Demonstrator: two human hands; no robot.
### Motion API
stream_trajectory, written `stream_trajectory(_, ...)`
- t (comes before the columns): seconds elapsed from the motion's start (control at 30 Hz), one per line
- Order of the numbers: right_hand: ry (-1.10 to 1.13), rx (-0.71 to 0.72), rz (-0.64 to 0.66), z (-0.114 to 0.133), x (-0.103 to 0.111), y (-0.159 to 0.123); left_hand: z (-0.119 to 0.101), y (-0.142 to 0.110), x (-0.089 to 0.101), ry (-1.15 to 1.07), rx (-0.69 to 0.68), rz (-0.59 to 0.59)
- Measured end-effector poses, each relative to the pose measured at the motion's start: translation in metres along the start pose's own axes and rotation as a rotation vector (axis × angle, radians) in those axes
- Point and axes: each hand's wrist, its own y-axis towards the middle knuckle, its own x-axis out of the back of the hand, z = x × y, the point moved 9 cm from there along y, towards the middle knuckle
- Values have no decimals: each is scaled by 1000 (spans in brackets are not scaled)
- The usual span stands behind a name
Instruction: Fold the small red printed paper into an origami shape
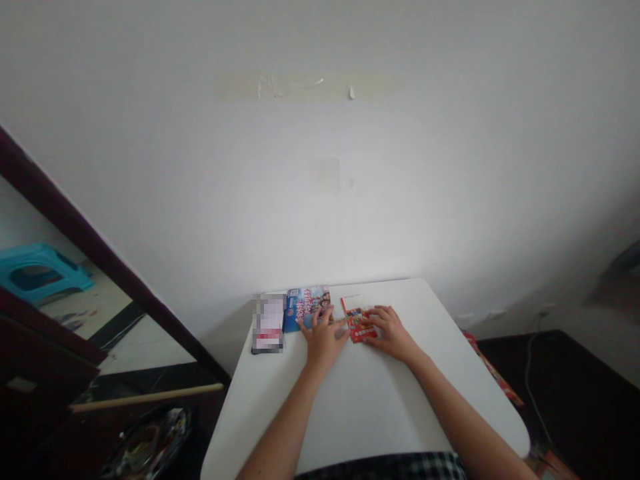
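Observation:
A small red printed leaflet point(361, 327) with a colourful picture lies on the white table point(373, 407). My right hand point(393, 335) rests at its right side, fingers spread and partly over the print. On the other side, my left hand point(323, 339) has its fingers apart. Its thumb comes near the leaflet's left edge; I cannot tell if they touch. The other left fingers reach the lower right part of a blue printed leaflet point(295, 310) with large red characters, covering some of it.
Left of the blue leaflet lies a dark-edged object with a blurred-out face point(269, 323). The table's far edge meets a white wall point(320, 227). On the left floor are a wooden stick point(150, 397) and a dark bag-like container point(150, 443); a blue stool point(45, 270) shows beyond a dark frame.

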Motion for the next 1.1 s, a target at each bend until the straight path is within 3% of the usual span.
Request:
stream_trajectory(0.23,25,21,-15,0,0,0,0,0,0,9,-2,-34)
stream_trajectory(0.47,51,60,-76,-2,0,0,0,0,-5,62,-37,3)
stream_trajectory(0.67,59,96,-184,-3,11,-3,0,0,-6,99,-16,2)
stream_trajectory(0.83,35,-30,-308,-18,20,-8,-2,0,-3,105,-1,28)
stream_trajectory(1.1,-110,-418,-386,-50,25,-23,-15,-6,-2,67,-92,99)
